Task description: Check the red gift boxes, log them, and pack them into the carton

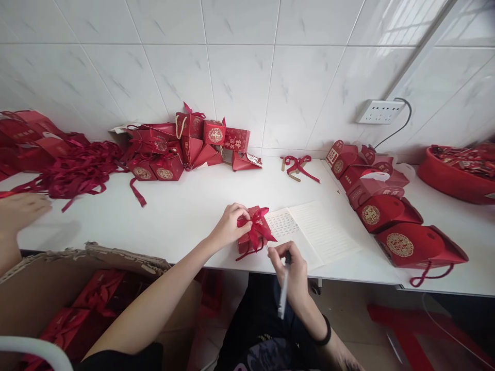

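A small red gift box with a dark red ribbon bow sits near the table's front edge. Closed on the bow and the box's top is my left hand, its fingertips pinching at the knot. My right hand grips a pen, with the pen tip close to the box's lower right corner; whether they touch, I cannot tell. Just right of the box lies an open lined notebook, its left page bearing rows of handwritten marks.
Piled red boxes and loose ribbons line the back left. More boxes and a red basin stand right. A socket strip hangs on the wall. Another person's hand is left, above a cardboard carton.
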Motion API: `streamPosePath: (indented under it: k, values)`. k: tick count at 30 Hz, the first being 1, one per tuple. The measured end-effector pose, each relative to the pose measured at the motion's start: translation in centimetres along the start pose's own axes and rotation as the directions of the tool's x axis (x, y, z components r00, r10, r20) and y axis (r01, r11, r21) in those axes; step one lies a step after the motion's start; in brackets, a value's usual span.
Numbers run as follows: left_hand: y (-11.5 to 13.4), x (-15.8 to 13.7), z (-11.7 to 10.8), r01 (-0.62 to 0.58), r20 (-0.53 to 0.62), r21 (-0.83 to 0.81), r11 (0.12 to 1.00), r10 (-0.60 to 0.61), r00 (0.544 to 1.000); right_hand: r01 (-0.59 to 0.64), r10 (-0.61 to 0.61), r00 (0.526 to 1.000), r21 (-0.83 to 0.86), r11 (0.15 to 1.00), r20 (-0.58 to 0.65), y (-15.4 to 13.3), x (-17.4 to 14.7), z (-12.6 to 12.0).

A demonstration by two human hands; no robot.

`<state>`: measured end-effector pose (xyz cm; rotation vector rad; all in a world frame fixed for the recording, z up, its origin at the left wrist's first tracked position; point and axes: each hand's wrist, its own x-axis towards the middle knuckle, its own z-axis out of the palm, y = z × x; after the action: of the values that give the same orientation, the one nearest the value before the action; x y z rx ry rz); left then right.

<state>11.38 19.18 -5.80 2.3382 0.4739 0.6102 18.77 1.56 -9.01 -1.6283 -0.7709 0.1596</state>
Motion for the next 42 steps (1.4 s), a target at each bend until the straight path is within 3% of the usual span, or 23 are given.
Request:
streamPosePath:
  k: [5, 20, 27, 31, 35, 36, 40, 42]
  values:
    - [0.1, -0.1, -0.1, 0.018, -0.016, -0.029, 0.999, -0.019, 1.0, 0.106, -0.094, 0.981, -0.061, 0.993, 0.169, -0.9, 0.5, 1.5]
    - [0.3, -0.1, 0.5, 0.098, -0.044, -0.042, 0.994, -0.1, 0.994, 0.276, -0.258, 0.939, -0.051, 0.96, 0.226, -1.8, -0.1, 4.1]
    - [0.4, 0.1, 0.4, 0.11, -0.045, -0.067, 0.992, -0.113, 0.993, 0.291, -0.278, 0.927, -0.014, 0.957, 0.253, -2.3, -1.3, 5.2]
    - [0.1, 0.1, 0.4, 0.103, -0.034, -0.081, 0.991, -0.106, 0.994, 0.22, -0.215, 0.95, 0.003, 0.975, 0.227, -2.1, -0.1, 3.2]
    - [-0.1, 0.1, 0.3, 0.054, -0.024, -0.079, 0.995, -0.056, 0.998, 0.068, -0.068, 0.998, -0.04, 0.997, 0.007, -1.1, 4.5, -0.3]
    - [-0.1, 0.1, 0.3, 0.047, -0.025, -0.077, 0.996, -0.049, 0.999, 0.045, -0.045, 0.999, -0.033, 0.998, 0.01, -0.7, 5.6, -1.0]
    - [-0.2, -0.1, 0.3, 0.027, -0.035, -0.067, 0.997, -0.03, 0.999, 0.021, 0.001, 0.973, -0.092, 0.996, 0.23, 0.3, 7.4, -2.0]
    - [-0.2, -0.1, 0.3, 0.022, -0.037, -0.062, 0.998, -0.025, 0.999, 0.051, -0.019, 0.98, -0.156, 0.986, 0.198, 0.3, 6.5, -1.8]
